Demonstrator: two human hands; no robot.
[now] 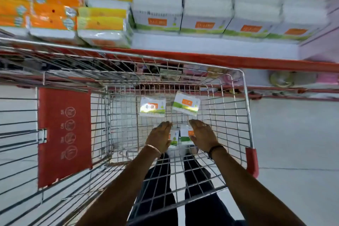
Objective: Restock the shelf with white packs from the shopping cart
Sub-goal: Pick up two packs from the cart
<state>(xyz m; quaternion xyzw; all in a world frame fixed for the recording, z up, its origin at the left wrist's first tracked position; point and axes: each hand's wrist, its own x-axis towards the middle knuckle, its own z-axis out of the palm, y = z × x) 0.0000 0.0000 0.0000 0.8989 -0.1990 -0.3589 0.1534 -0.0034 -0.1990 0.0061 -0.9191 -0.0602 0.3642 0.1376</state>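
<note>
I look down into a wire shopping cart. Two white packs with orange labels and green bands lie on its floor at the far end, one on the left and one on the right. Two more white packs stand on edge side by side nearer to me. My left hand presses against their left side and my right hand against their right side, fingers straight, so the pair is clamped between my palms. On the shelf above stand rows of matching white packs.
Orange and yellow packs fill the shelf's left part. A red shelf edge runs just beyond the cart. The cart's red child-seat flap hangs on the left. My legs stand behind the cart on a light tiled floor.
</note>
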